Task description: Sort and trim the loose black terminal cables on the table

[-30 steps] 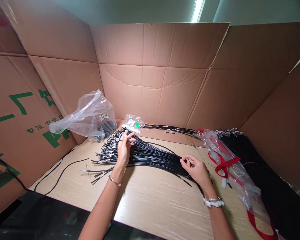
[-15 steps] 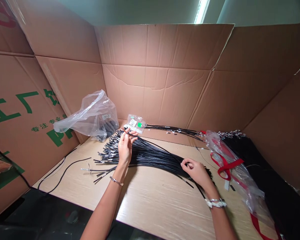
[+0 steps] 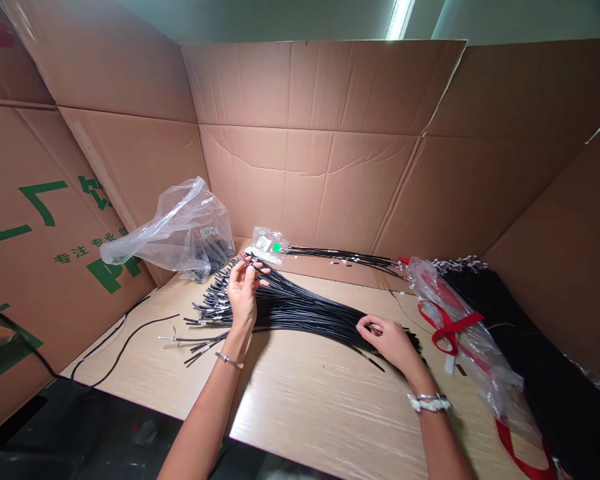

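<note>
A thick fan of black cables (image 3: 300,307) lies across the wooden table, its silvery ends spread at the left. Over the upper left end of the fan, my left hand (image 3: 243,290) pinches a thin cable end between thumb and fingers. My right hand (image 3: 387,339) is at the right end of the fan, its fingertips closed together on something too small to make out. A few separate cables (image 3: 205,347) stick out below the bundle at the left.
A clear bag with dark parts (image 3: 213,257) stands back left, beside a small labelled bag (image 3: 270,245). More cables (image 3: 345,255) lie along the cardboard wall (image 3: 305,180). Red ribbon (image 3: 450,330), plastic wrap and a big black bundle (image 3: 545,360) fill the right side.
The whole view has shifted slightly. My left hand has turned a little, its fingers more curled near the cable end. My right hand stays nearly the same.
</note>
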The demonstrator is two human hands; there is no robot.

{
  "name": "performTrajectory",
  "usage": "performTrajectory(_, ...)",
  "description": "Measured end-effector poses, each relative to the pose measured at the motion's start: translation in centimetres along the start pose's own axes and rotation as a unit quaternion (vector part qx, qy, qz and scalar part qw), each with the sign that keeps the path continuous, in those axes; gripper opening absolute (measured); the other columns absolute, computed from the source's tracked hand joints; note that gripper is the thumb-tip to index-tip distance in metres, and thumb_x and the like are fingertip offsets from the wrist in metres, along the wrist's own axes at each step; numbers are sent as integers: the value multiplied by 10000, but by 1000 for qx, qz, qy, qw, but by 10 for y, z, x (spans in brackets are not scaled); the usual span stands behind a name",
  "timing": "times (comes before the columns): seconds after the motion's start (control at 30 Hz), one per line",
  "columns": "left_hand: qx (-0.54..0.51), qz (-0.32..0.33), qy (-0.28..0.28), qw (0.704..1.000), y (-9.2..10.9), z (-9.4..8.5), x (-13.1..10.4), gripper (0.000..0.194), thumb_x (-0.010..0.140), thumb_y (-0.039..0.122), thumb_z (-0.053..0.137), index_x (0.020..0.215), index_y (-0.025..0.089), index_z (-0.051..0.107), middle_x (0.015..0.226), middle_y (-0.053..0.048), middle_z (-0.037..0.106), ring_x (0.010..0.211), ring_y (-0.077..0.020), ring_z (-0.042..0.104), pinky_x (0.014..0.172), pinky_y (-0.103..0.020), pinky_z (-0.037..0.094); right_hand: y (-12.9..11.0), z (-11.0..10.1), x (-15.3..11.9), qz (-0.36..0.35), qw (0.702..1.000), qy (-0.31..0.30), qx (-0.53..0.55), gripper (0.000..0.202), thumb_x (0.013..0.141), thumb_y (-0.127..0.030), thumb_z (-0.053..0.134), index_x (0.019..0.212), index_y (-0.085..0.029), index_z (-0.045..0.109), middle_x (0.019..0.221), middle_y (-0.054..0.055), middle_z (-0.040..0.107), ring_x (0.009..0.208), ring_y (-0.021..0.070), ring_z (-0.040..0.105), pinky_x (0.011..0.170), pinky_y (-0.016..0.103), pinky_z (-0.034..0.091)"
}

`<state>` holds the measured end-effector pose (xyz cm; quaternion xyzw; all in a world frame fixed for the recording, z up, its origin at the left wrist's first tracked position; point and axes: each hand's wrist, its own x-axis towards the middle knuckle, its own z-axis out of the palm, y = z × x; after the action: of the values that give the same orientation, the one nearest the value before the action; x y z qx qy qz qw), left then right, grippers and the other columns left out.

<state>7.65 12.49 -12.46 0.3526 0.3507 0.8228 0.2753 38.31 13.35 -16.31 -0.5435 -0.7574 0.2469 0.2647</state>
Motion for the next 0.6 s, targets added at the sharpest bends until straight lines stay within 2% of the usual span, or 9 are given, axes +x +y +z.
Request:
performTrajectory(0.17, 10, 20, 53, 998, -4, -5, 6, 409, 744, 439, 755, 1042, 199, 609, 907, -34, 662, 737, -162, 687, 498, -200, 503, -1, -3, -1, 5, 1000, 19, -18, 354, 828, -458, 499, 701, -179, 676, 611, 31, 633, 568, 149, 509, 552, 252, 356)
performTrajectory(0.3, 15, 28, 120, 992, -12, -21, 17, 378, 760, 410, 723, 1054, 226, 575, 916, -15, 628, 785, -136, 669, 554, -185, 500, -1, -11, -1, 66, 996, 49, -40, 494, 858, -558, 429, 617, -195, 660, 558, 42, 626, 522, 151, 481, 510, 261, 306)
performTrajectory(0.43, 34, 25, 186, 982, -18, -35, 26, 321, 782, 364, 681, 1036, 235, 533, 934, -7, 594, 771, -105, 647, 584, -177, 480, 10, -22, -2, 133, 988, 69, -40, 546, 836, -624, 371, 584, -207, 618, 518, 29, 587, 493, 158, 484, 493, 266, 294)
performTrajectory(0.6, 33, 41, 215, 975, -12, -30, 29, 292, 807, 303, 649, 1050, 227, 507, 916, 8, 565, 734, -90, 620, 568, -174, 466, 23, -34, -1, 189, 978, 89, 28, 549, 799, -638, 354, 545, -199, 564, 508, 24, 572, 475, 142, 496, 498, 261, 332)
